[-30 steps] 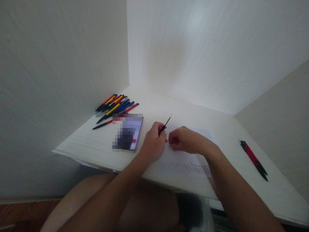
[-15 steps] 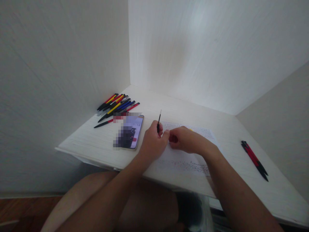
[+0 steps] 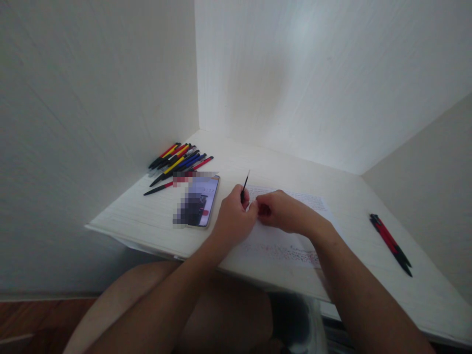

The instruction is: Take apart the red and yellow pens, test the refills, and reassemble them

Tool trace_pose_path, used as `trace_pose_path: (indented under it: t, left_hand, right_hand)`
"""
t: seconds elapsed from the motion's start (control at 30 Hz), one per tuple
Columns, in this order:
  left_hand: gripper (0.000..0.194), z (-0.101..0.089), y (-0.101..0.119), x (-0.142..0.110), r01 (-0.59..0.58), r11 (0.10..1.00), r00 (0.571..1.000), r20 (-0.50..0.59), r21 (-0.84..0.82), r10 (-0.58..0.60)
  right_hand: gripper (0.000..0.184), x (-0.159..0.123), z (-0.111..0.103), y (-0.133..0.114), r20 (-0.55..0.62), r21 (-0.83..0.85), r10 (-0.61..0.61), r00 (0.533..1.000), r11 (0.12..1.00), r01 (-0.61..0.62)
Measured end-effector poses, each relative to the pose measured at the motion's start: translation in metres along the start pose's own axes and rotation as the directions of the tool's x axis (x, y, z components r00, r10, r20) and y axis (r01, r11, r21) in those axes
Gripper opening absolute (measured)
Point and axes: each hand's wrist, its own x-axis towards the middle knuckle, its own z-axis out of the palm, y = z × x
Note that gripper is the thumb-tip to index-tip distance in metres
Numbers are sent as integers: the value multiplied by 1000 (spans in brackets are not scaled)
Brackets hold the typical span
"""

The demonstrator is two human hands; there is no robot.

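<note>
The left hand [image 3: 234,216] is closed around a thin black pen refill [image 3: 245,186], a slim straight rod. Its fingers are clamped on the lower part, so only the upper part shows, tilted up and a little to the right. The tip is very fine and hard to make out against the pale surface.

The right hand [image 3: 282,212] is curled just beside the left one, the knuckles almost touching it. Its fingers are bent together, and something reddish shows between them, but it is too small and hidden to say what it is, or whether they grip it.

Both hands rest over a sheet of paper [image 3: 295,236], thin and flat, with faint lines of small writing that I cannot read. The wrists cover part of the sheet.

The counter [image 3: 258,162] is white with a fine wood-like grain, and it sits in a corner between 2 pale walls of the same texture.

To the left of the fingers, near, lies a phone [image 3: 197,202], a flat rectangle with rounded corners; its screen is blurred. Further left and behind it there is a loose pile of pens [image 3: 177,161], smooth plastic, with red, yellow and blue barrels and black ends. Their number is not clear because they overlap.

Well apart to the right of the fingers lie 2 red and black pens [image 3: 390,243], side by side, near the edge of the counter.
</note>
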Motion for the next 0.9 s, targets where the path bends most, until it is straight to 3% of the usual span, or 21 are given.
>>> trace_pose_path:
  t: [0.33,0.9]
  left_hand:
    - [26,0,-2,2,-34,997,999,-19,75,35]
    - [24,-4,2,1,23,995,999,29,101,-26]
  right_hand:
    - [7,1,2,-6,-30,-25,-24,999,999,24]
    - [9,5,3,-18,-67,14,-90,994,996,91]
